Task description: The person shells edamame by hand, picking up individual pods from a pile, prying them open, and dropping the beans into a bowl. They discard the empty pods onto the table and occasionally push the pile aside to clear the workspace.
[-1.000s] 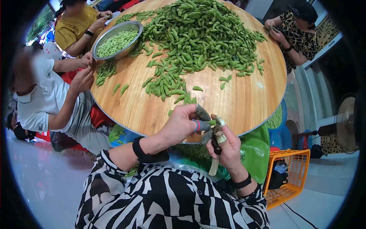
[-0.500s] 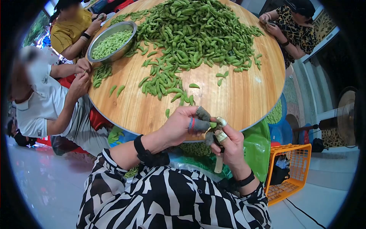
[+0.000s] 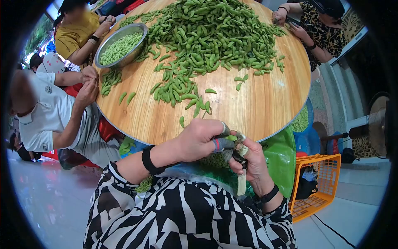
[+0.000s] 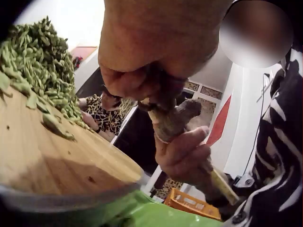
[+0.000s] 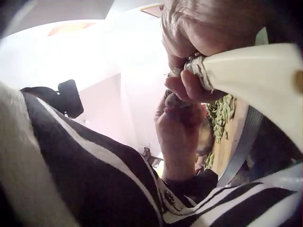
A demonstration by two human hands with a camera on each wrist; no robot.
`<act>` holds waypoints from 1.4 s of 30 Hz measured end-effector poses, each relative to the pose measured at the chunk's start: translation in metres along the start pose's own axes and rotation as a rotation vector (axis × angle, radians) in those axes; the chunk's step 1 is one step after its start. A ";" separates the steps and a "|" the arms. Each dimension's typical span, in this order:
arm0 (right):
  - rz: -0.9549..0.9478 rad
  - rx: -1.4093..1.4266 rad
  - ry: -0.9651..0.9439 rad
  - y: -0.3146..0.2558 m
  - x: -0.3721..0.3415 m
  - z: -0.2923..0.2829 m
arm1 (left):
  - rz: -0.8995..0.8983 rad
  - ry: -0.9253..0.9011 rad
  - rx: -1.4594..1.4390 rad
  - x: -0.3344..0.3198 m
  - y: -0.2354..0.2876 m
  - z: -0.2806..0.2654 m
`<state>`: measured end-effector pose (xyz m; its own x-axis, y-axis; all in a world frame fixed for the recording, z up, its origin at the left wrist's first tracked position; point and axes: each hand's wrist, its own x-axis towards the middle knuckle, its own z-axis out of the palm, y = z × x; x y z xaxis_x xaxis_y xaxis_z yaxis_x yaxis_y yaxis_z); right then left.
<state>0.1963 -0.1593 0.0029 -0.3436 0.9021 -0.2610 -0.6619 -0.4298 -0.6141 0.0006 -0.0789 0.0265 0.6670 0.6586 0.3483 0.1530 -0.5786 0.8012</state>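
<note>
Over the table's near edge my left hand (image 3: 199, 141), with grey wraps on its fingers, pinches a green soybean pod (image 3: 232, 137). Its fingertips meet those of my right hand (image 3: 253, 157), which wears pale finger wraps. Curled in the right hand is a small tool with a pale, flat handle (image 3: 241, 184), bound with dark wrapping in the head view. That handle sticks out below the palm, and the fingers hide its working end. In the right wrist view the left hand (image 5: 177, 137) is behind the right hand.
A big heap of soybean pods (image 3: 215, 37) covers the back of the round wooden table (image 3: 257, 108). A metal bowl (image 3: 140, 46) of shelled beans stands left. Several people sit around the table. An orange crate (image 3: 327, 182) and a fan (image 3: 377, 124) stand right.
My left hand has rolled over so its back faces up more, fingers closer to the right hand. The tool's handle has swung to point more straight down.
</note>
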 end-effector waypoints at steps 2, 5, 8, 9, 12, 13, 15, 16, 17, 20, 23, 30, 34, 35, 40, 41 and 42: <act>-0.018 -0.006 -0.013 -0.001 0.000 -0.002 | -0.126 -0.009 -0.143 0.001 0.004 -0.001; -0.027 -0.043 -0.002 -0.003 -0.002 -0.001 | -0.372 -0.031 -0.419 0.005 0.010 -0.001; -0.158 -0.395 0.101 -0.009 -0.005 0.005 | -0.619 -0.062 -0.707 0.005 0.007 0.003; -0.184 -0.470 0.104 -0.014 -0.004 0.002 | -0.746 -0.087 -0.864 0.005 0.005 0.005; -0.285 -0.620 0.142 -0.017 0.006 0.006 | -0.853 -0.118 -0.957 0.003 0.007 0.012; -0.358 -0.699 0.172 -0.017 0.009 0.008 | -0.853 -0.119 -0.956 0.003 0.005 0.015; -0.356 -0.737 0.118 -0.021 0.010 0.004 | -0.883 -0.081 -1.221 0.003 0.001 0.019; -0.323 -0.777 0.090 -0.024 0.008 0.005 | -0.883 -0.076 -1.218 0.004 0.003 0.019; -0.289 -0.816 0.063 -0.024 0.008 0.005 | -0.892 -0.041 -1.231 0.005 0.005 0.020; -0.297 -0.799 0.085 -0.019 0.009 0.004 | -0.919 0.007 -1.209 0.005 0.006 0.027; -0.147 -0.751 0.092 -0.021 0.005 0.005 | -0.893 0.007 -1.101 0.001 0.001 0.034; -0.434 -1.162 0.095 -0.013 0.003 -0.002 | -0.684 -0.042 -0.785 -0.008 0.005 0.035; -0.382 -1.237 0.133 -0.016 0.000 0.011 | -0.418 -0.018 -0.568 -0.018 0.002 0.037; -0.380 -1.273 0.129 -0.016 -0.001 0.012 | -0.389 -0.023 -0.500 -0.019 0.003 0.036; -0.376 -1.221 0.062 -0.013 0.000 0.013 | -0.363 -0.086 -0.250 -0.026 0.004 0.020; -0.372 -1.241 0.008 -0.011 -0.001 0.011 | -0.351 -0.145 -0.180 -0.031 0.007 0.013; -0.323 -1.254 0.005 -0.006 -0.001 0.007 | -0.341 -0.208 -0.112 -0.036 0.010 0.007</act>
<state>0.1964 -0.1579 0.0123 -0.2822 0.9590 0.0277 0.3595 0.1325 -0.9237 -0.0163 -0.1117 0.0184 0.7268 0.6856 -0.0429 0.3184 -0.2808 0.9054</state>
